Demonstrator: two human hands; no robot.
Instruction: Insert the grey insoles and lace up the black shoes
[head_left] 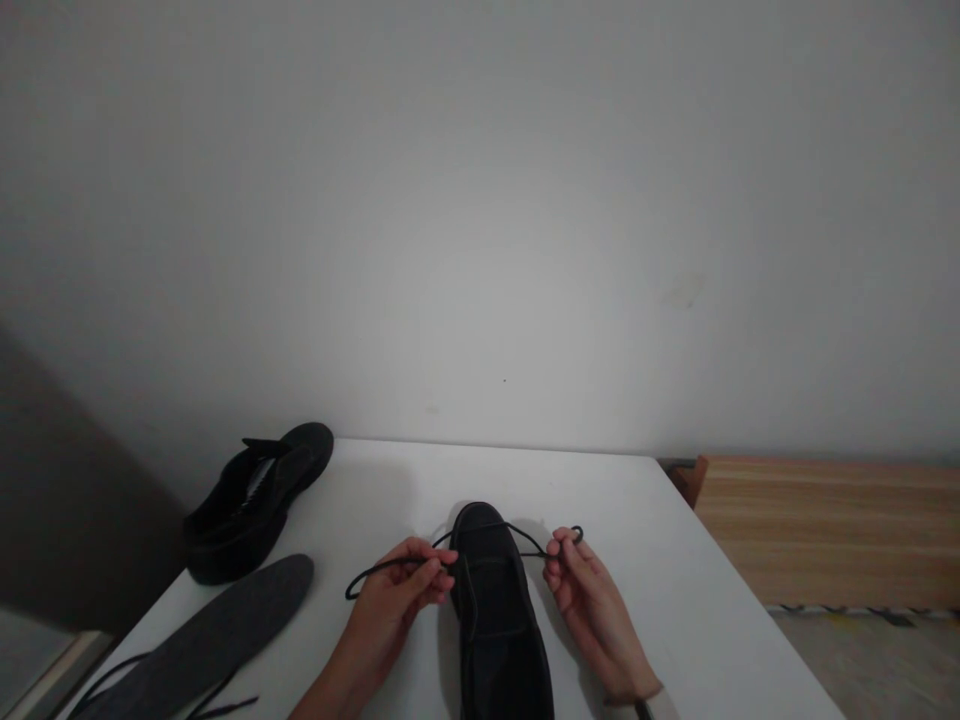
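Observation:
A black shoe (495,610) lies on the white table in front of me, its toe pointing away. To its left, my left hand (397,590) pinches a black shoelace (367,576), whose loose end loops out past the fingers. My right hand (581,585), on the other side of the shoe, grips the lace too, with a small curl standing above the fingertips. Between both hands the lace crosses over the toe part of the shoe. The near end of the shoe runs out of the picture.
A second black shoe (255,500) stands at the table's back left corner. Near it lies a dark grey insole (217,640) with another black lace (225,708) by it. A white wall (495,250) rises behind the table (660,530); a wooden board (825,530) is at right.

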